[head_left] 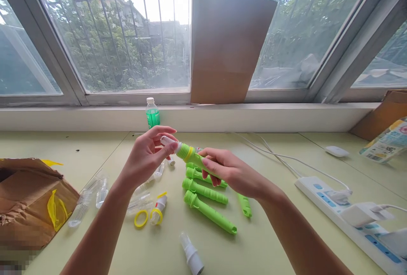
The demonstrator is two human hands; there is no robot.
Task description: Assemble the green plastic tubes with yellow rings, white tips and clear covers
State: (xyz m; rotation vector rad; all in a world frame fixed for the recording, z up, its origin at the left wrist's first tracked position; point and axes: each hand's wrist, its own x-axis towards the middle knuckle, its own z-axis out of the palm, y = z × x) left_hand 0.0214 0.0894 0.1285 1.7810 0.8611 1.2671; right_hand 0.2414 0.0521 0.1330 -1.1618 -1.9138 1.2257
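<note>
My right hand (227,169) is closed round a green plastic handle (193,158) with a threaded end and a yellow ring. My left hand (149,154) pinches a white and clear brush head (168,141) set at the handle's threaded end. Both hands are raised a little above the pale green table (273,232). Below them lie several more green handles (208,205). To the left lie clear caps (101,192), a yellow ring (141,218) and a white head with a yellow ring (158,213). Another white head (191,253) lies near the front edge.
An open cardboard box (28,203) with yellow bags sits at the left. A green water bottle (152,113) stands by the window sill. A white power strip (346,215) with plugs and cables lies at the right, with a white mouse (336,151) and a packet (386,143) beyond.
</note>
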